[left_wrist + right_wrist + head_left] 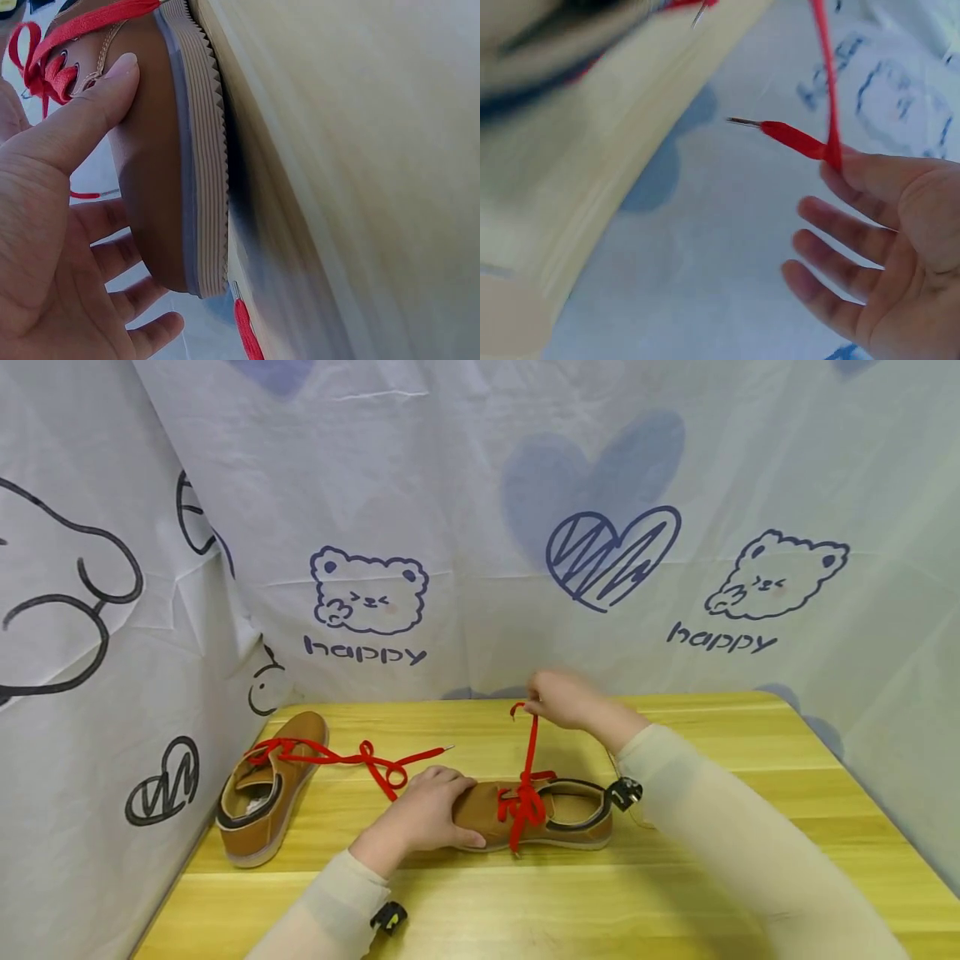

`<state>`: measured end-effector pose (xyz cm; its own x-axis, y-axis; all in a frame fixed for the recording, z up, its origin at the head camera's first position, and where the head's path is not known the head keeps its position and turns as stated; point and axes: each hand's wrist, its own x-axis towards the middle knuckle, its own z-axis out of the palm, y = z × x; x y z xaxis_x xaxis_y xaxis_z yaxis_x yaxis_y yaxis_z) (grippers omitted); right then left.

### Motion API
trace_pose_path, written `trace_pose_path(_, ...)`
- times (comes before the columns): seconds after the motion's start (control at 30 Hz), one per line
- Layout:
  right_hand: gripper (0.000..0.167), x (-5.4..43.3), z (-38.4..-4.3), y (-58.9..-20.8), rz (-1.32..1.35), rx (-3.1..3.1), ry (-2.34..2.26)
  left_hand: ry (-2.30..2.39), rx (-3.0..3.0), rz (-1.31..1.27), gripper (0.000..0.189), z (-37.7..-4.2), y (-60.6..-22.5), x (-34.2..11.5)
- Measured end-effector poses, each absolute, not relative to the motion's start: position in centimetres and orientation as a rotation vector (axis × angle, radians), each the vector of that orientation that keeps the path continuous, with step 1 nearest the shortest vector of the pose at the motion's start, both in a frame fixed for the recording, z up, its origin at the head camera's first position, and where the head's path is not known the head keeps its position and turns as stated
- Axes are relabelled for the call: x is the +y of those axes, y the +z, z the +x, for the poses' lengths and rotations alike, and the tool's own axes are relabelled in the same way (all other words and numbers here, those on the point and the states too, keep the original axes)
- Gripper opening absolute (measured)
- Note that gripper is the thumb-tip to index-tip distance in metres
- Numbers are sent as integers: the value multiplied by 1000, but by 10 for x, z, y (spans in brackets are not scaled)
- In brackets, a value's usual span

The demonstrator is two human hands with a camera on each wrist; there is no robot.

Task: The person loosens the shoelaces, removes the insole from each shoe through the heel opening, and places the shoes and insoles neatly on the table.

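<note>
A brown lace-up shoe (pixel 555 833) sits sole down on the wooden desk (pixel 525 910), its toe between the thumb and fingers of the person's left hand (pixel 426 810) — a grip that seems meant to steady it against the pull above. The right hand (pixel 564 697) pinches a red lace (pixel 532 743) near its tip, holding it up from the knot, apparently to keep it taut. A matching shoe (pixel 285 810) stands apart at the left — untouched, its laces trailing across the desk.
</note>
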<state>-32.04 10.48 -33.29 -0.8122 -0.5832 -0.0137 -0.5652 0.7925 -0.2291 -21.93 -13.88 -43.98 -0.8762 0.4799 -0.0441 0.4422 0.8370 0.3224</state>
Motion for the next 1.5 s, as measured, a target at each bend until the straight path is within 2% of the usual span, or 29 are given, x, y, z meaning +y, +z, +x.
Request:
trace_pose_path(0.23,33,117,-334,-343,-698,2960,-322,467,2881,719,88,-219,-442,-137)
trace_pose_path(0.6,51,84,-288,-359,-780,2668,-166,474,2890,716,88,-218,-439,-138)
trace_pose_path(0.87,37,67,-268,-357,-771,2669,43,487,2886,719,88,-218,-438,-138)
trace_pose_path(1.17,45,69,-272,-337,-893,2636,-108,497,2892,745,86,-219,-441,-139)
trace_pose_path(1.33,38,72,-283,-316,-996,2704,-214,486,2901,735,86,-219,-440,-139)
trace_pose_path(1.5,38,73,-303,-298,-977,2767,-378,477,2891,716,86,-218,-438,-138)
